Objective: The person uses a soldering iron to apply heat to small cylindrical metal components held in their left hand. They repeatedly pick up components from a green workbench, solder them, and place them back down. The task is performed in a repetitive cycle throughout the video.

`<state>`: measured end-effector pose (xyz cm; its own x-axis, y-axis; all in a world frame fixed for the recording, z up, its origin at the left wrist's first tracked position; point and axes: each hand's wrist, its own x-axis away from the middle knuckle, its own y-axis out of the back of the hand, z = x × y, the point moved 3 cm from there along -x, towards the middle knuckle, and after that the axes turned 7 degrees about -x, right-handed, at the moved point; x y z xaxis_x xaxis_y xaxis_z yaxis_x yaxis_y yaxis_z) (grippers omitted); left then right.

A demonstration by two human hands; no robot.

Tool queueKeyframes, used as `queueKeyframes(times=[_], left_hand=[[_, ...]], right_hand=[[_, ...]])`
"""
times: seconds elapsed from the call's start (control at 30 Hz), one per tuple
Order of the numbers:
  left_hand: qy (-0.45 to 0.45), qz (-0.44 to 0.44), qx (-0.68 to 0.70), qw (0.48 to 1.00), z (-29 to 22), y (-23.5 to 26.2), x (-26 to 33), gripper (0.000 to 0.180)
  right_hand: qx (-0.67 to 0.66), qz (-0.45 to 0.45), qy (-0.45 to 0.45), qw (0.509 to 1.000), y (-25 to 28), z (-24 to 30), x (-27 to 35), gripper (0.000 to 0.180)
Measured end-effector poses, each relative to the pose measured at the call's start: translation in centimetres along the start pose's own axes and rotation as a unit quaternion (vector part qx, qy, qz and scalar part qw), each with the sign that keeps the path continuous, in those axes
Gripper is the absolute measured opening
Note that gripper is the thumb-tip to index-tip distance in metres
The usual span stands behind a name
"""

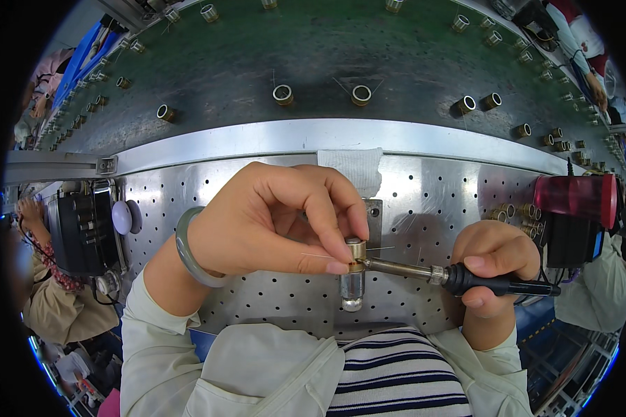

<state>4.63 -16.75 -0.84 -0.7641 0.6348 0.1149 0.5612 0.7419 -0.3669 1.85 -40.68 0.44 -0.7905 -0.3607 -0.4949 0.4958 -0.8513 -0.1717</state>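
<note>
My left hand [292, 222] pinches a small brass-coloured ring-shaped coil part [356, 251] between thumb and fingers. Thin wires stick out from its sides. The part sits on the top of an upright-looking silver metal post [352, 288] with a rounded end. In my right hand [497, 264] is a soldering iron [480, 279] with a black handle, its fingers closed round the grip. The iron's metal shaft points left, and its tip meets the coil part beside my left fingertips. The exact contact spot is too small to make out.
A green conveyor belt [222, 62] beyond the metal rail carries several similar coil parts [361, 95]. On the perforated metal table [424, 187] lie a white cloth [355, 169] and a cluster of parts [528, 219]. A red-and-black device [576, 201] stands right, a black box [80, 229] left. Other people sit nearby.
</note>
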Motion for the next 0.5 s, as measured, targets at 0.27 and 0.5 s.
queueKeyframes(times=[0.27,0.5], left_hand=[[-0.008,0.002,0.002,1.000,0.09,-0.04,-0.10,0.016],[0.022,0.026,0.005,0.999,0.00,0.27,-0.35,0.018]], right_hand=[[0.035,0.052,0.001,0.998,0.42,0.27,-0.20,0.033],[0.051,0.085,0.008,0.995,0.50,0.48,-0.58,0.033]])
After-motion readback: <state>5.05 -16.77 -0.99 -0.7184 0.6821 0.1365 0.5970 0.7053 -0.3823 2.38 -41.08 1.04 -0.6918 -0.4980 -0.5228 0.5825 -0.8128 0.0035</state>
